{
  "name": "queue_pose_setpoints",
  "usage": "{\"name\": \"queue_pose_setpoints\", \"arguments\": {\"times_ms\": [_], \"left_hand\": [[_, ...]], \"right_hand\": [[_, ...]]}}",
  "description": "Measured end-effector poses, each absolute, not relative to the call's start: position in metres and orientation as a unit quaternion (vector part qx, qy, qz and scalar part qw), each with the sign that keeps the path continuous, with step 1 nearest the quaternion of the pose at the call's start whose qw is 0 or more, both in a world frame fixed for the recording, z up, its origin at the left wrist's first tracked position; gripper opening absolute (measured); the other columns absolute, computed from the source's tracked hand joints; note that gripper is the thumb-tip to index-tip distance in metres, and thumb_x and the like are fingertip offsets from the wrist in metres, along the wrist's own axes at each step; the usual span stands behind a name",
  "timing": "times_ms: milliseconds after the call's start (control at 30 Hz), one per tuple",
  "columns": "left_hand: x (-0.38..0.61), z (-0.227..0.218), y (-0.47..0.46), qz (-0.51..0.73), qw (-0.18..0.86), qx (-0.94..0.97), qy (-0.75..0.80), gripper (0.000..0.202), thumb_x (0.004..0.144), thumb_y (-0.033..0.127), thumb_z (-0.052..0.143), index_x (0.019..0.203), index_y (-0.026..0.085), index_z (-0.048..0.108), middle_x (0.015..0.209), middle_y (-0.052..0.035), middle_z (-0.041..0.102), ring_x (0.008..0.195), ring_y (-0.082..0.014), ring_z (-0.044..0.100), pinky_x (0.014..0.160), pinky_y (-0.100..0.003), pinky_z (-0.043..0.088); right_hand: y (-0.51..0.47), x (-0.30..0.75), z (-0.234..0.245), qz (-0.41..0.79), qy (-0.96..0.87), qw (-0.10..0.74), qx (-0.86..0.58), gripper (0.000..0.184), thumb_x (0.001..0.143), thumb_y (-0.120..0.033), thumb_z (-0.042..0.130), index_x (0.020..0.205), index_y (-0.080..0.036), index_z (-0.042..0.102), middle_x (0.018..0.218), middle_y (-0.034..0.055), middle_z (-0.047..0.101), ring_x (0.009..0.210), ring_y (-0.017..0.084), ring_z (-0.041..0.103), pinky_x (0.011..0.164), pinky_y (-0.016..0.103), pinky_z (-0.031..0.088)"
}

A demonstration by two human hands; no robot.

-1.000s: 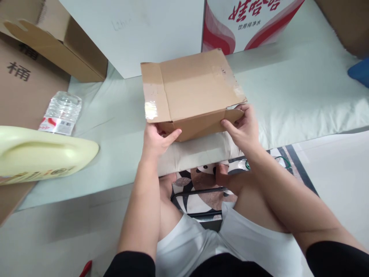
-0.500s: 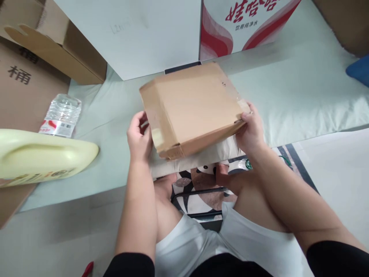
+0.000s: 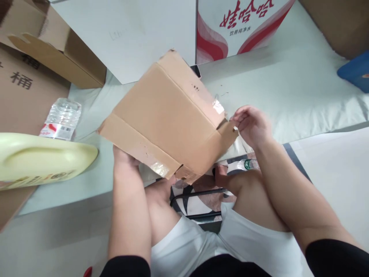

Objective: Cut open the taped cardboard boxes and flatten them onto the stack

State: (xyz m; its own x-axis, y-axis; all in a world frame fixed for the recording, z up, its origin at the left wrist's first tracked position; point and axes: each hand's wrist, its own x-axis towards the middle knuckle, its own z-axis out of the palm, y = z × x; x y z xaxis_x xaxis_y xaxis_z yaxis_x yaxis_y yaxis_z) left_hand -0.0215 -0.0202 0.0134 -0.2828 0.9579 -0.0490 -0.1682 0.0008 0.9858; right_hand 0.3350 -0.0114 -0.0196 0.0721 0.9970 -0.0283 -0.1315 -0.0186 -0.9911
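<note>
A small brown cardboard box [image 3: 167,119] with strips of clear tape is lifted off the pale table [image 3: 288,96] and tilted, one corner pointing toward me. My left hand [image 3: 122,159] is under its left side, fingers hidden behind the cardboard, holding it up. My right hand [image 3: 250,125] is at the box's right corner, fingertips pinching the small side flap.
A water bottle [image 3: 62,117] lies at the left beside a pale yellow jug [image 3: 43,157]. Brown cartons [image 3: 43,50] stand at the back left, a red and white carton [image 3: 239,23] at the back, a blue thing [image 3: 356,71] at the far right. My knees are below the table edge.
The box has been lifted from the table and turned counter-clockwise, now tilted up. My left hand has slid under its left side; my right hand has shifted to the corner flap.
</note>
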Motion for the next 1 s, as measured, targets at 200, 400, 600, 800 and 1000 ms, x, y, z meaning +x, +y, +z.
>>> {"name": "queue_pose_setpoints", "arguments": {"times_ms": [200, 400, 600, 800, 1000], "left_hand": [[-0.012, 0.018, -0.031, 0.612, 0.541, 0.341, 0.466, 0.044, 0.059, 0.060, 0.090, 0.081, 0.025, 0.072, 0.093, -0.0008, 0.079, 0.110, -0.0307, 0.069, 0.100, -0.047, 0.061], [-0.014, 0.012, -0.022, 0.645, 0.523, 0.343, 0.439, 0.040, 0.073, 0.061, 0.077, 0.093, 0.027, 0.073, 0.104, -0.0014, 0.081, 0.127, -0.0305, 0.065, 0.108, -0.047, 0.056], [-0.003, 0.026, -0.021, 0.638, 0.560, 0.349, 0.397, 0.042, 0.095, 0.061, 0.050, 0.110, 0.029, 0.071, 0.130, -0.0031, 0.075, 0.142, -0.0278, 0.056, 0.118, -0.048, 0.049], [0.006, 0.023, -0.023, 0.651, 0.575, 0.327, 0.373, 0.047, 0.080, 0.068, 0.069, 0.099, 0.026, 0.072, 0.133, -0.0057, 0.074, 0.144, -0.0303, 0.053, 0.119, -0.048, 0.046], [0.004, 0.013, -0.010, 0.652, 0.593, 0.240, 0.407, 0.022, 0.082, 0.044, 0.069, 0.093, 0.026, 0.069, 0.125, -0.0057, 0.075, 0.140, -0.0306, 0.055, 0.112, -0.050, 0.053]], "right_hand": [[-0.012, 0.332, -0.021, 0.551, -0.477, 0.491, -0.478, 0.052, 0.073, -0.058, 0.082, 0.115, -0.029, 0.071, 0.121, 0.0029, 0.074, 0.104, 0.020, 0.071, 0.095, 0.038, 0.059], [-0.010, 0.335, -0.022, 0.579, -0.407, 0.538, -0.459, 0.060, 0.075, -0.074, 0.073, 0.111, -0.026, 0.066, 0.093, 0.0026, 0.075, 0.086, 0.020, 0.074, 0.078, 0.036, 0.063], [-0.015, 0.318, -0.021, 0.667, -0.387, 0.474, -0.425, 0.055, 0.062, -0.058, 0.091, 0.097, -0.024, 0.068, 0.082, 0.0006, 0.074, 0.074, 0.018, 0.072, 0.075, 0.035, 0.064], [-0.019, 0.307, -0.022, 0.656, -0.372, 0.470, -0.459, 0.056, 0.057, -0.061, 0.093, 0.091, -0.023, 0.070, 0.075, -0.0012, 0.071, 0.060, 0.014, 0.062, 0.054, 0.027, 0.053], [-0.030, 0.306, -0.016, 0.630, -0.392, 0.473, -0.475, 0.050, 0.056, -0.056, 0.095, 0.080, -0.021, 0.068, 0.065, -0.0030, 0.062, 0.048, 0.008, 0.044, 0.042, 0.023, 0.039]]}}
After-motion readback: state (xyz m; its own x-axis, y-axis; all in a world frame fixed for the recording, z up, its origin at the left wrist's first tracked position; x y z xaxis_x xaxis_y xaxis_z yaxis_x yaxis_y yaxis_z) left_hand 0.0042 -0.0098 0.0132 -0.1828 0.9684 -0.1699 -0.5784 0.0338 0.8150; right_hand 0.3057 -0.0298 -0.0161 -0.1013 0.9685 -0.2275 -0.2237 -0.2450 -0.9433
